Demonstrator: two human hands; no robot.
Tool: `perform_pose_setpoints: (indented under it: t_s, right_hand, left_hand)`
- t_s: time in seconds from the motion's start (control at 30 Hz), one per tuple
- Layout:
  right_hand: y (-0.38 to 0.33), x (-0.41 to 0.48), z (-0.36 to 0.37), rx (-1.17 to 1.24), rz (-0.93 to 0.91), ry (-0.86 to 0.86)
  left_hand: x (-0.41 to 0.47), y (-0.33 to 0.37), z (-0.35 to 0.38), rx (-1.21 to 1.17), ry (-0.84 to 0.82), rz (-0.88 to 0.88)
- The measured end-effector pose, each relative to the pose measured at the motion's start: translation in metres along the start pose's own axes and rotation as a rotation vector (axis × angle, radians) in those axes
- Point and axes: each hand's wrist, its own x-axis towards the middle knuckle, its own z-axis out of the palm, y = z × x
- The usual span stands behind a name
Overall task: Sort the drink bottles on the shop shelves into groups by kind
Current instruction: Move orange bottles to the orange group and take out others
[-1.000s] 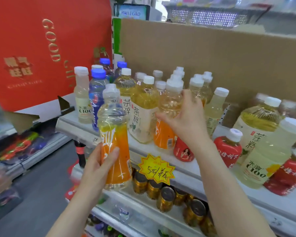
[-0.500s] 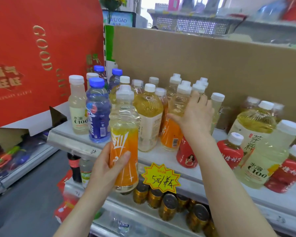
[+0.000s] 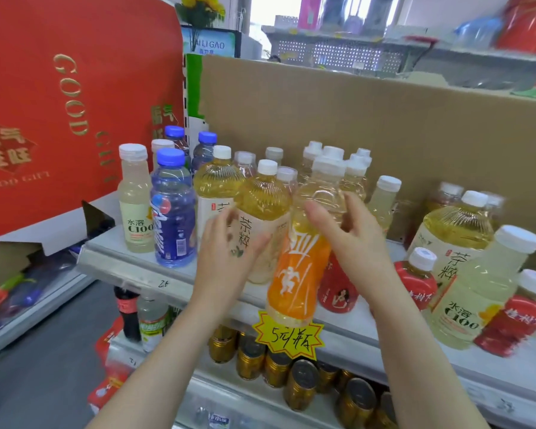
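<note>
My right hand [image 3: 356, 243] grips an orange-labelled bottle [image 3: 297, 274] by its clear upper part, holding it tilted in front of the top shelf [image 3: 130, 261], its base below the shelf edge. My left hand [image 3: 226, 255] hovers with fingers spread just left of it, in front of a yellow tea bottle [image 3: 260, 205]. Behind stand more white-capped bottles of the orange kind [image 3: 356, 171]. At the left are a blue drink bottle [image 3: 172, 212] and a pale C100 bottle [image 3: 135, 205]. Right of my arm stand red bottles [image 3: 415, 283], another tea bottle [image 3: 455, 230] and another C100 bottle [image 3: 477, 289].
A cardboard sheet [image 3: 384, 119] backs the shelf. A red gift box [image 3: 59, 103] stands at the left. A yellow star price tag [image 3: 288, 335] hangs on the shelf edge. Gold cans [image 3: 300, 385] fill the shelf below. The aisle floor [image 3: 44, 366] lies lower left.
The orange-labelled bottle passed from my left hand to my right hand and moved right. My right hand left the shelf bottles; my left hand let go and opened.
</note>
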Motion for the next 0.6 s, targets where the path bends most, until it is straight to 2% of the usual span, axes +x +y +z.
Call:
perform_pose_setpoints:
  t_s: [0.1,0.2,0.4,0.6]
  right_hand:
    - [0.004,-0.003,-0.014,-0.024,0.011,0.067]
    - [0.004,-0.005,-0.020,-0.074,0.012,0.084]
    - [0.006,-0.008,-0.020,-0.161,0.021,0.072]
    - [0.007,0.003,0.005,-0.375,-0.018,0.026]
  left_hand:
    - [0.026,-0.012,0.013,0.189,0.033,-0.103]
    - [0.030,-0.014,0.033,0.254,0.078,-0.112]
    - [0.025,-0.010,0.023,0.127,0.171,-0.092]
    - [0.010,0.009,-0.030,-0.020,0.350,-0.046]
